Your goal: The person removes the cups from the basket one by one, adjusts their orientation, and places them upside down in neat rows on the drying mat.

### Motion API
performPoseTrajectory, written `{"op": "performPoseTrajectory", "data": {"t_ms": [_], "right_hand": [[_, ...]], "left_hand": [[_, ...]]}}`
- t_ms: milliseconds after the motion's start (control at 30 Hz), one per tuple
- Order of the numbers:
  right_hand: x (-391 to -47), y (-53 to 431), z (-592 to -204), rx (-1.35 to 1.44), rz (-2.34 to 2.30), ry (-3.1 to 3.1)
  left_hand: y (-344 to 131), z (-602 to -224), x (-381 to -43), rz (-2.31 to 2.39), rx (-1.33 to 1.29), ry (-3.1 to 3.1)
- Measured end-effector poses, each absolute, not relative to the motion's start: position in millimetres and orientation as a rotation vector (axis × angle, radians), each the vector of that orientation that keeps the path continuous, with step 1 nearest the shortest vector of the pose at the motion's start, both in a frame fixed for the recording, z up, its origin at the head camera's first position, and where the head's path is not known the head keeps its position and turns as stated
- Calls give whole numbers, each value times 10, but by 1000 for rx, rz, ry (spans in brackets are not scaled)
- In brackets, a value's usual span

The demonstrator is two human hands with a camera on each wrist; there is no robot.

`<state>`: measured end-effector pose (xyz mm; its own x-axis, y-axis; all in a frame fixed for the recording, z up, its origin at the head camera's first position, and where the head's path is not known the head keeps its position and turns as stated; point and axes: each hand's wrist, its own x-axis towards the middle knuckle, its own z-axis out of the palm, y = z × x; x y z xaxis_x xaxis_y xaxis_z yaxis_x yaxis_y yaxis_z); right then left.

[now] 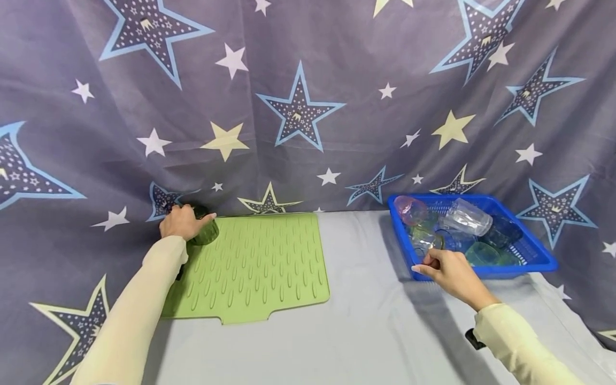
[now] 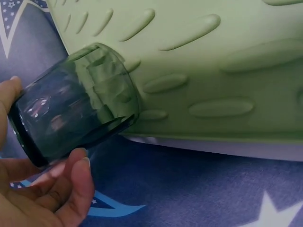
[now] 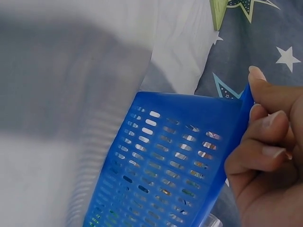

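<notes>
In the head view my left hand (image 1: 182,222) is at the far left corner of the green ridged mat (image 1: 260,256), at a dark tinted glass (image 1: 207,231). The left wrist view has this glass (image 2: 78,101) with its thick base toward my hand (image 2: 47,194) and its other end at the mat (image 2: 189,56). Fingers and thumb hold it near the base. On the right, my right hand (image 1: 452,272) pinches the near left rim of a blue basket (image 1: 505,270). The right wrist view has the hand's thumb and curled fingers (image 3: 267,127) at the rim.
Inside the basket lie several drinking vessels, among them a pink cup (image 1: 410,209), a clear tumbler (image 1: 468,216) and a greenish one (image 1: 483,254). A pale cloth (image 1: 361,321) covers the table. Behind it hangs a star-patterned curtain (image 1: 366,128), close to the mat and basket.
</notes>
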<state>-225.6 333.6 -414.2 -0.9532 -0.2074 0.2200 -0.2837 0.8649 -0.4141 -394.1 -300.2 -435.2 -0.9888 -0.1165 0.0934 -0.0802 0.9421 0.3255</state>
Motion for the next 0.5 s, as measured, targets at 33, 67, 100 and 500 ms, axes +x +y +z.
{"op": "performPoseTrajectory", "data": {"t_ms": [33,67,100,500], "right_hand": [[-2252,3340,-4143,383,677,-2867],[-2247,3345,-4143,378,679,-2867],[-2238,3350,-4148,377,681,-2868],[-2251,3339,-4137,366,673,-2894]], "left_hand": [[-2995,-4354,-3944,-491,154,-2988],[-2987,-4360,-3947,-484,153,-2992],[-2975,-4367,-3949,-480,151,-2997],[-3022,-4348,-3868,-489,162,-3006]]}}
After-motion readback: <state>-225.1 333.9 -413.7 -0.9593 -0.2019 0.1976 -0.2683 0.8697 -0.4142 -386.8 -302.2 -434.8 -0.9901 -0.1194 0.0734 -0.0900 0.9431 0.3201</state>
